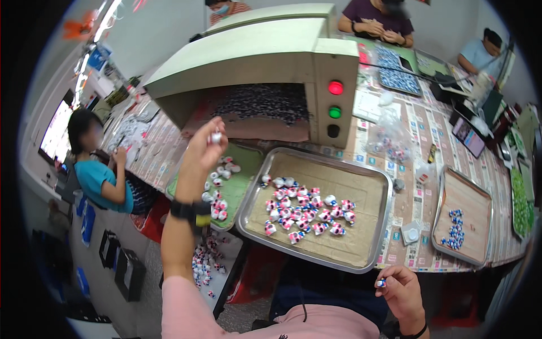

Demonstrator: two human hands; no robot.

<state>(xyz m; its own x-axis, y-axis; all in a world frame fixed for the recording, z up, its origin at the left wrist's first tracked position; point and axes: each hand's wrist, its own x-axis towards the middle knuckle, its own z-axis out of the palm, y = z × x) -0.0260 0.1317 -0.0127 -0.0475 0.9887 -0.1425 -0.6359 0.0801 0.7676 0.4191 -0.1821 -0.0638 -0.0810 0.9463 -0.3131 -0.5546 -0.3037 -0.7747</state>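
Observation:
My left hand (208, 148) is raised in front of the opening of a beige tunnel-shaped machine, its fingers closed on a small white figurine part (215, 137). Low at the right, by the table's front edge, my right hand (405, 294) pinches a tiny blue, white and red figurine part (381, 283). Between the hands lies a metal tray (361, 248) lined with brown paper. Several small pink, white and blue figurines (307, 209) are clustered on it. Left of it, partly behind my forearm, a green tray (247, 158) carries white and pink rounded pieces (219, 206).
The machine (237, 62) has a red and a green light. At the right, another metal tray (474, 203) bears small blue and white parts (453, 231). A plastic bag of pieces (392, 141) lies behind. Below left is a box of figurines (206, 265). Other people sit around the tables.

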